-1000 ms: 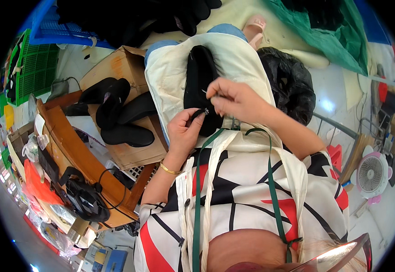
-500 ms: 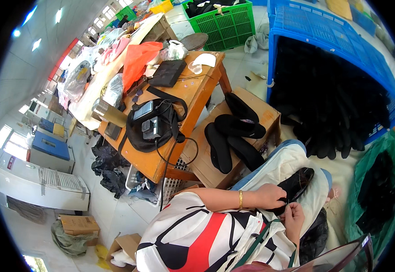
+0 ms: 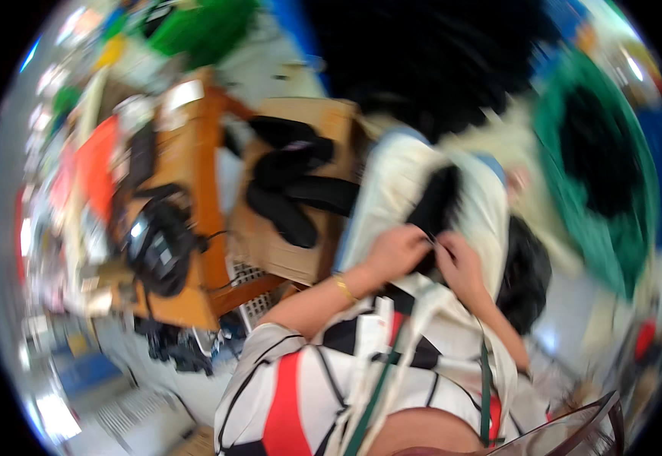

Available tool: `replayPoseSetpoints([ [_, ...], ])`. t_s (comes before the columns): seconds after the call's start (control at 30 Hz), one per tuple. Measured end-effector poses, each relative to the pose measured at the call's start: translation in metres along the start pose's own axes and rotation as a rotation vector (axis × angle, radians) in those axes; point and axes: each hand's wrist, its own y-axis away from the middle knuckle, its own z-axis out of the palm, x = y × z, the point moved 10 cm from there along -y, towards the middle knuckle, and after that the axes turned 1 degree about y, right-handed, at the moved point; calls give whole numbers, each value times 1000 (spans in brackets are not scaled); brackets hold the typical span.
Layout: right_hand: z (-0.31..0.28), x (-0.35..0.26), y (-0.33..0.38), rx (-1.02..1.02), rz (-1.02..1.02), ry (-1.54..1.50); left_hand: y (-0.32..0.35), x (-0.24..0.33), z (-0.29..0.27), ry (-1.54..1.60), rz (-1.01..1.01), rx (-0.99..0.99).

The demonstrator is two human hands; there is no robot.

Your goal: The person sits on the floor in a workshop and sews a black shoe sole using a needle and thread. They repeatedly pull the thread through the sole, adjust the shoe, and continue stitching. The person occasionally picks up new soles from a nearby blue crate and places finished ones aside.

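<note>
Black shoe piece lies on cream cloth over lap, approx. frame centre. Left hand and right hand both pinch its lower end, fingertips meeting. Cardboard box w/ similar black pieces at 9 o'clock. Judged mid-step; blurred, progress unclear.

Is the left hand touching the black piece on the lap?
Touching: the head view, though blurred, shows the left hand resting on the lower end of the black piece.

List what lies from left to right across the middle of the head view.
Orange wooden table with a black device → brown cardboard box holding black shoe soles → left hand → right hand, both on a black sole → green net bag.
</note>
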Motion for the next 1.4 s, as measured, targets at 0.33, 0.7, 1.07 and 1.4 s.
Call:
replayPoseSetpoints([
  [0.33,-16,7,13,66,39,95,-2,-15,17,138,-146,-97],
  [0.7,-14,-4,14,96,-96,170,0,-8,11,46,-43,-18],
  [1.07,-12,-3,13,55,-89,167,-2,-3,8,8,-38,-4],
  [1.4,-8,13,14,-15,0,-21,-4,-9,11,26,-90,-33],
])
